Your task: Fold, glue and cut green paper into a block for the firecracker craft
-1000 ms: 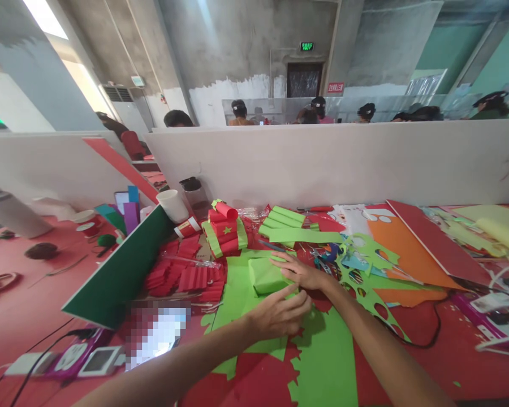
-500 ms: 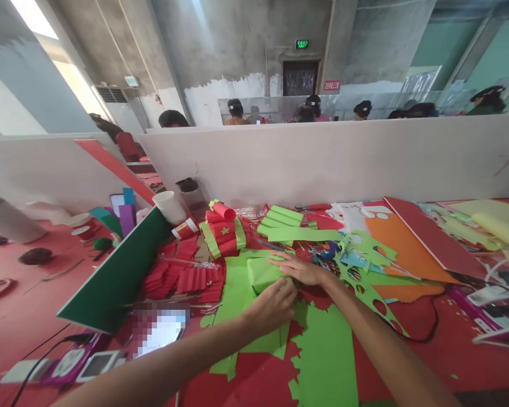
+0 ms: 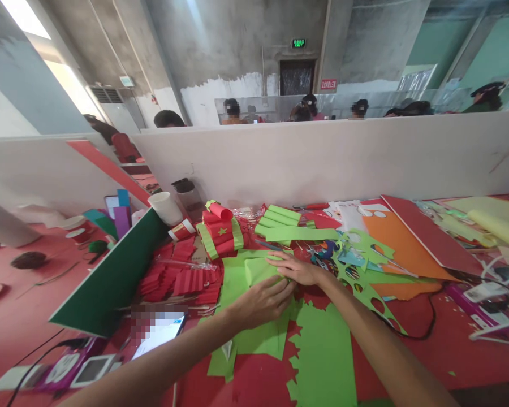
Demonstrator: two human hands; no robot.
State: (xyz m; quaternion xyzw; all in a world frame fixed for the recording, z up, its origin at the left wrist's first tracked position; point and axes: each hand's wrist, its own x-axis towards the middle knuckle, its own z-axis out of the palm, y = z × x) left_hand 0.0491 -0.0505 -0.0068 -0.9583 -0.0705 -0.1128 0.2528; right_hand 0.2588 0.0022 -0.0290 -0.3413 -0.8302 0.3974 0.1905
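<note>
A folded, puffed-up piece of green paper (image 3: 255,272) lies on a flat green sheet (image 3: 233,282) in front of me. My right hand (image 3: 299,269) rests on its far right side, fingers stretched out flat over it. From the near side, my left hand (image 3: 266,301) has its fingers bent over the paper's right edge, close to the right fingertips. The left fingertips are partly hidden. Nearer to me lies another green sheet (image 3: 326,356) with a jagged left edge. Behind the hands are a flat green strip (image 3: 301,234) and green paper rolls (image 3: 280,216).
Left of the hands lie pleated red paper pieces (image 3: 190,281) and a red roll bundle with a star (image 3: 221,233). A dark green board (image 3: 110,282) leans there, near a phone (image 3: 161,333). Rightward are green scraps with holes (image 3: 373,299), orange paper (image 3: 392,243) and a black cable (image 3: 430,325).
My left hand has gone from a tight, fist-like pinch to longer fingers laid over the green paper. My right hand stays almost in place. The view has shifted slightly.
</note>
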